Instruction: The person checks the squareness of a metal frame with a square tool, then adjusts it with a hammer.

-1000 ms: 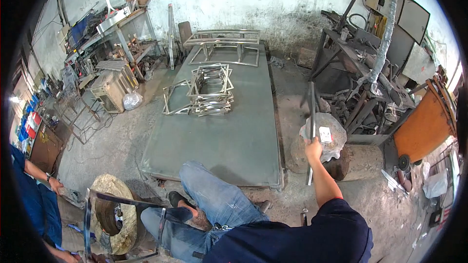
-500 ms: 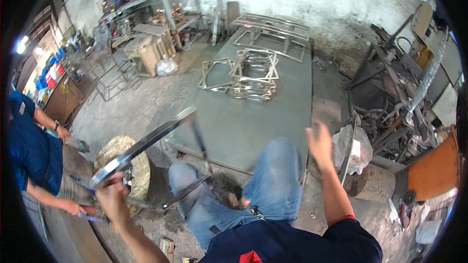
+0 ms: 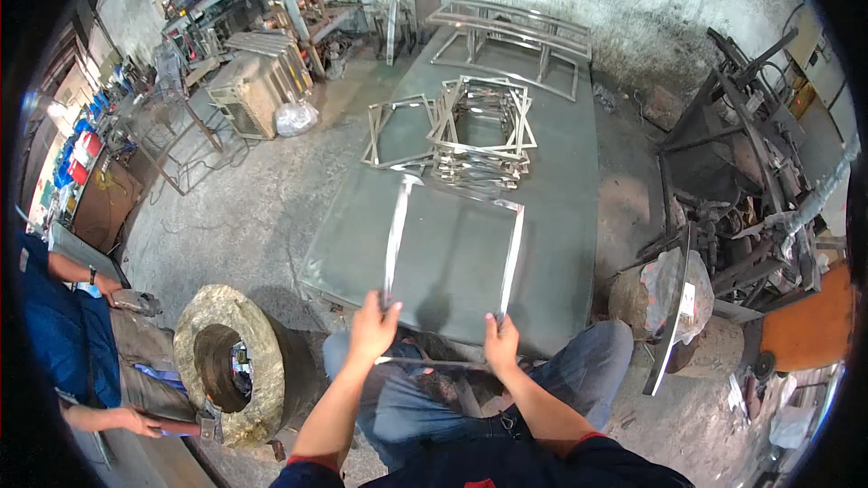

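A square metal frame (image 3: 512, 258) is held in front of me by both hands, tilted over the near end of a grey-green metal table (image 3: 348, 235). My left hand (image 3: 372, 330) is closed round its left bar, and my right hand (image 3: 502, 342) grips the right bar. The far edge of the frame reaches over the tabletop; the near bar hangs above my knees. Farther up the table lies a pile of similar metal frames (image 3: 479, 167), with another frame (image 3: 399, 130) leaning at its left side.
Behind the pile stands a larger welded metal rack (image 3: 506, 36). At left, a co-worker (image 3: 63, 325) holds a tool beside a thick hollow round block (image 3: 192, 343). Scrap metal (image 3: 723, 154) crowds the right side. A boxy metal unit (image 3: 244, 95) sits on the floor.
The frame has swung from my left side to the front, over the table. My right hand, empty and spread before, has taken hold of its right bar.
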{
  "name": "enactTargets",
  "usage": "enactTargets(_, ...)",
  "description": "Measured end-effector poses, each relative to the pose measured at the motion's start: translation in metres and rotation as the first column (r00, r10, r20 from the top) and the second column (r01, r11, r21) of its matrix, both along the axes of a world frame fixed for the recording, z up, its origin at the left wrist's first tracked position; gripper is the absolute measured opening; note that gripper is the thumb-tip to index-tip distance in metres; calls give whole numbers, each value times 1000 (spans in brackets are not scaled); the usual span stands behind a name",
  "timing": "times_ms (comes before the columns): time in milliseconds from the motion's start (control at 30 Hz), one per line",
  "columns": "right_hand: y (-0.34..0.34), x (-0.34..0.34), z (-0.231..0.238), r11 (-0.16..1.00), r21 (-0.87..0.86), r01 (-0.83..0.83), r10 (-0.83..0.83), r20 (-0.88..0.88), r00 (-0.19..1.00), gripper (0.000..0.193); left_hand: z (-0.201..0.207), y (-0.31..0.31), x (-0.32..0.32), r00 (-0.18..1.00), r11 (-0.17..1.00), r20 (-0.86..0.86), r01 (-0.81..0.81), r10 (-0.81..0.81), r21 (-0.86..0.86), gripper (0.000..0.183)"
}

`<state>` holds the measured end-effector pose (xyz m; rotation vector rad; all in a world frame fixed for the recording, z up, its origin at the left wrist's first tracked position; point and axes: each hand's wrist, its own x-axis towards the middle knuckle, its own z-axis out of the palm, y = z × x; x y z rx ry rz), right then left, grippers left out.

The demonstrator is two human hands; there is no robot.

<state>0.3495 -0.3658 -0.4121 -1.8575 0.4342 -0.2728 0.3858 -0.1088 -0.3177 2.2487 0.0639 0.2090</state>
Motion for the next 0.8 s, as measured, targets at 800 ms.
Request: enactTargets(800,-66,77,-167,828,-487,-279,-111,-630,769,42,-282,-59,135,801,941,-590,119,98,318,35)
